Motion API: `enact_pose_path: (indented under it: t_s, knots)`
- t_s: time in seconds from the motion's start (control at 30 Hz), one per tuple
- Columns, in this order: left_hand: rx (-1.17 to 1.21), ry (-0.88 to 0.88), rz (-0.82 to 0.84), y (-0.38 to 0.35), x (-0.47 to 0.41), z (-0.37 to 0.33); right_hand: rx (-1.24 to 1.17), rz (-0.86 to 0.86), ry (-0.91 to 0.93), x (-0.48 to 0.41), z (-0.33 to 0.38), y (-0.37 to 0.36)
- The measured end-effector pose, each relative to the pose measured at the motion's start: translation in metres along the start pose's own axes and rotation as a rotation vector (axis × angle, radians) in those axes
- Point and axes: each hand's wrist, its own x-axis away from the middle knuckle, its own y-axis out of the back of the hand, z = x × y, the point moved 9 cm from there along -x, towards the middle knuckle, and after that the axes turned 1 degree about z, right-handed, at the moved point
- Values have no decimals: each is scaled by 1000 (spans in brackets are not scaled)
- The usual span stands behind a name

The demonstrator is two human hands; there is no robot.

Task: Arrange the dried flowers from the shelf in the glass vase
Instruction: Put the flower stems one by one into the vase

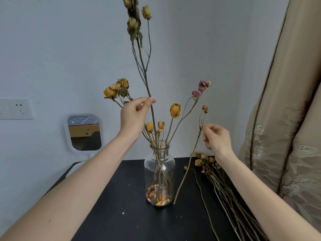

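A clear glass vase stands on the black shelf top, with loose petals at its bottom and several dried yellow and pink roses standing in it. My left hand pinches a tall branching stem of pale yellow buds whose lower end goes down into the vase neck. To the right of the vase, my right hand pinches a thin stem with a small orange bud at its top. That stem slants down, its foot resting on the shelf beside the vase.
A bundle of loose dried stems lies on the shelf at the right. A beige curtain hangs close on the right. A small white-framed mirror and a wall socket are on the left wall.
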Motion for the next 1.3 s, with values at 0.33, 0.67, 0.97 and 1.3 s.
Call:
enact_pose_path:
  t_s: [0.33,0.67,0.97,1.3]
  knots:
    - [-308,87,121,-22,12,24,36,3,-19,2,-9,-3]
    - [-230,173,172,-33,21,34,4,-15,19,8,-1,0]
    - [-109,83,117,-20,38,35,-215,-204,335,35,57,22]
    - [-269,260,406,-44,101,111,-162,-222,692,60,112,11]
